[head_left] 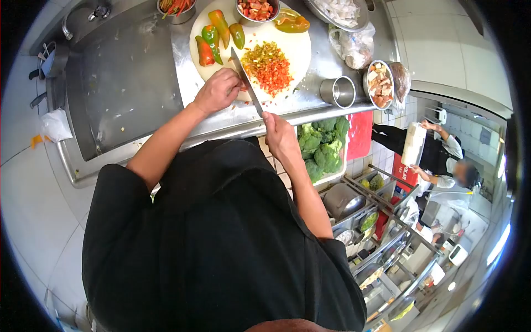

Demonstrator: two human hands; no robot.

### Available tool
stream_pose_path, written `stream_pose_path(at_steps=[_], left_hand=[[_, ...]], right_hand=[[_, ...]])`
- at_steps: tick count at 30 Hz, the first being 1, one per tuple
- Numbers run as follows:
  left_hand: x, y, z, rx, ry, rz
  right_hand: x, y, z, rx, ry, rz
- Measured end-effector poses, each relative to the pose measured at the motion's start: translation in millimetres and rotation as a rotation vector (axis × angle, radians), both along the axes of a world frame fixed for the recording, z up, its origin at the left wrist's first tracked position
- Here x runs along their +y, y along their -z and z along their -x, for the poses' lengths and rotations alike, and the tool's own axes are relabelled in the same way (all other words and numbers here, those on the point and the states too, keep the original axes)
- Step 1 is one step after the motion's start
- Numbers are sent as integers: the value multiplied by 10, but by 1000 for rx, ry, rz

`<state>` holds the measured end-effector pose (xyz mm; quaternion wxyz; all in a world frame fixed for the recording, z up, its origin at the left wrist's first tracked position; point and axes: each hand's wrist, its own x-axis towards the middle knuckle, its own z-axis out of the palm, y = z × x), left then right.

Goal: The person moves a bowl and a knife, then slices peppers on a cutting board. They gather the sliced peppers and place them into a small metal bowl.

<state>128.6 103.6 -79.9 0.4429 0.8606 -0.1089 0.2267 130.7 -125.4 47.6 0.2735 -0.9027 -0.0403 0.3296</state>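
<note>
My right hand (279, 133) is wrapped around the handle of a kitchen knife (247, 83), whose blade points away over the round white cutting board (301, 55). Beside the blade, my left hand (220, 90) has its fingers curled on a piece of red pepper (243, 87), mostly hidden by them. Diced red and green pepper (271, 69) is heaped to the right of the knife. Several whole peppers (211, 36) lie at the board's left, and a cut pepper half (292, 22) at its upper right. A metal bowl of chopped red pieces (258, 10) sits at the far edge.
Left of the board is a metal sink (124, 77). To the right stand a metal cup (337, 92), a bowl of cubed food (380, 83) and a plastic bag (354, 47). Broccoli (323, 146) fills a container below the counter edge. Another person (442, 146) carries a white bundle.
</note>
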Motion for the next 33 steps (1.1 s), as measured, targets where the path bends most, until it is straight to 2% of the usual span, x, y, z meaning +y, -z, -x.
stream_pose_path(at_steps=[3, 8, 12, 19, 22, 25, 29, 32, 33], left_hand=[[35, 14, 48, 58, 38, -8], [44, 15, 79, 43, 37, 25], [47, -3, 92, 37, 20, -13], [85, -94, 117, 30, -25, -78], [85, -76, 122, 66, -19, -87], [110, -50, 126, 126, 4, -85], [87, -35, 154, 89, 1, -50], [80, 25, 111, 91, 17, -57], [62, 44, 76, 102, 20, -65]], right_hand=[[-55, 100, 147, -78, -30, -16], [14, 32, 81, -2, 7, 35], [35, 100, 202, -102, -28, 6], [0, -10, 189, -7, 17, 25], [25, 156, 189, -107, -27, -1], [27, -23, 179, -1, 8, 4], [-104, 374, 234, -195, -61, -41], [-149, 280, 46, 128, 77, -153], [-171, 257, 19, 129, 95, -162]])
